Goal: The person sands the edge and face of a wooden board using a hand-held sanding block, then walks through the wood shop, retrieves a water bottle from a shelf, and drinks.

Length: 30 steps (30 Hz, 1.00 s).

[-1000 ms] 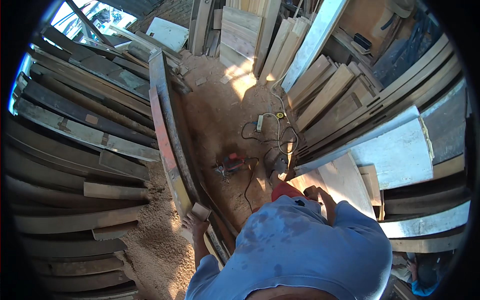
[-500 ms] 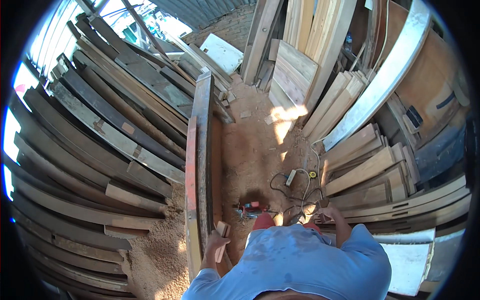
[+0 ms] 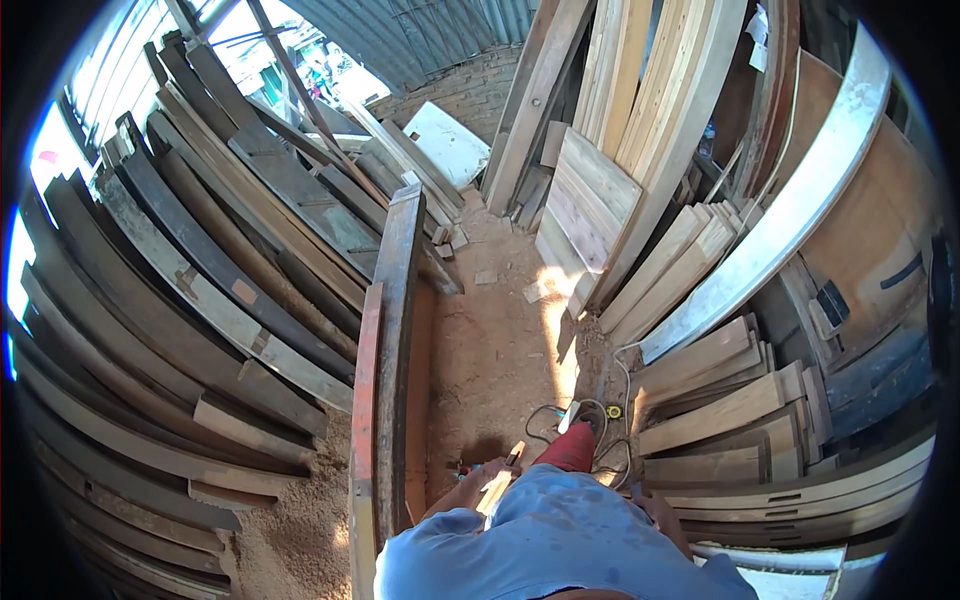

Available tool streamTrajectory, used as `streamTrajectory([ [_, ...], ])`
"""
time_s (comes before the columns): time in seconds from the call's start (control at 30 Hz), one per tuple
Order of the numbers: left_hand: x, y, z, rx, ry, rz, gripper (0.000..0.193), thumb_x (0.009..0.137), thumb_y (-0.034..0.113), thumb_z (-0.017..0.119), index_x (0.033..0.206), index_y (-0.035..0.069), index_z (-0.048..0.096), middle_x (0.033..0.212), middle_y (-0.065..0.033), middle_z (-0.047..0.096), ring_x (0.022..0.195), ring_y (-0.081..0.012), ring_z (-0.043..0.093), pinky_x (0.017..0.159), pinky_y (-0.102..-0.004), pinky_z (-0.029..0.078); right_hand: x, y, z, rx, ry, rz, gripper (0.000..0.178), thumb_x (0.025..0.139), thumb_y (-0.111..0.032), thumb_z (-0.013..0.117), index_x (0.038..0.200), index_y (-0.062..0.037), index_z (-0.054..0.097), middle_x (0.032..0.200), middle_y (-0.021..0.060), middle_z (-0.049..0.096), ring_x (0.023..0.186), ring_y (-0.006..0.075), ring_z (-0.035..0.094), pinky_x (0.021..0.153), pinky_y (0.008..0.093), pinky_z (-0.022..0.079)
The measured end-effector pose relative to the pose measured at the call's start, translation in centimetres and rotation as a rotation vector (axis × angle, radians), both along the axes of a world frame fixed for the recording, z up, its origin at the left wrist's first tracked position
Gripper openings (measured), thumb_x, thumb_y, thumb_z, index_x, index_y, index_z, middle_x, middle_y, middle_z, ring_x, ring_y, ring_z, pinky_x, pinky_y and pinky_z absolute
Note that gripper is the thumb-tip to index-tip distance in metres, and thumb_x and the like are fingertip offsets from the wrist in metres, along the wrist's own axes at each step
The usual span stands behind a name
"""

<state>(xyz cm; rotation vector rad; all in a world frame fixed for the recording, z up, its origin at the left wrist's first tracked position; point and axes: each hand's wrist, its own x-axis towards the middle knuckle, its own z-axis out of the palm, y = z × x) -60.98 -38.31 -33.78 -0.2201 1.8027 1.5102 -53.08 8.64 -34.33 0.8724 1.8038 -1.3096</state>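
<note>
My left hand is lowered in front of my body and closed around a short pale wood piece. One end of the wood shows past the fingers. A red power tool, seen half a second ago on the ground there, is now mostly covered by this hand and arm. My right hand hangs low at my right side, close to the ends of long slotted boards. Its fingers are too dark and small to make out. My red-clothed knee shows between the hands.
A long heavy beam stands on edge at my left, a red strip along it. Cables and a yellow tape measure lie on the dirt floor. Stacked boards line the left; more planks fill the right.
My left hand has moved right, away from the beam, with the wood piece. My right hand has dropped lower and nearer my body. My view has shifted, and my knee has come forward.
</note>
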Motion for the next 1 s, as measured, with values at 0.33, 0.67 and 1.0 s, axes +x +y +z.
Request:
streamTrajectory([
  [0.33, -13.2, 0.7, -1.0, -0.007, -0.078, 0.013, 0.031, 0.081, 0.022, 0.072, 0.107, 0.006, 0.063, 0.084, 0.0004, 0.061, 0.074, -0.0156, 0.058, 0.068, -0.0326, 0.049, -14.6, 0.8, 0.5, -0.004, -0.019, 0.005, 0.054, 0.074, -0.029, 0.079, 0.115, 0.0038, 0.065, 0.098, 0.0152, 0.070, 0.082, 0.0221, 0.066, 0.071, 0.0374, 0.053],
  [0.67, -30.5, 2.9, 1.6, -0.014, -0.054, -0.163, 0.030, 0.081, 0.018, 0.072, 0.107, 0.007, 0.063, 0.082, 0.0002, 0.061, 0.071, -0.0144, 0.058, 0.065, -0.0319, 0.049, -24.8, 0.9, 3.1, -0.101, 0.011, -0.234, 0.062, 0.074, -0.031, 0.080, 0.122, 0.0022, 0.062, 0.108, 0.0157, 0.068, 0.092, 0.0240, 0.065, 0.078, 0.0389, 0.052],
  [1.0, -39.6, 12.5, 1.4, 0.024, -0.228, -0.432, 0.029, 0.081, 0.016, 0.071, 0.107, 0.008, 0.061, 0.081, 0.0006, 0.061, 0.070, -0.0122, 0.059, 0.064, -0.0317, 0.051, -15.6, 0.5, 1.5, 0.298, -0.014, -0.180, 0.086, 0.061, -0.053, 0.082, 0.127, -0.0011, 0.062, 0.118, 0.0194, 0.068, 0.105, 0.0283, 0.065, 0.088, 0.0397, 0.052],
])
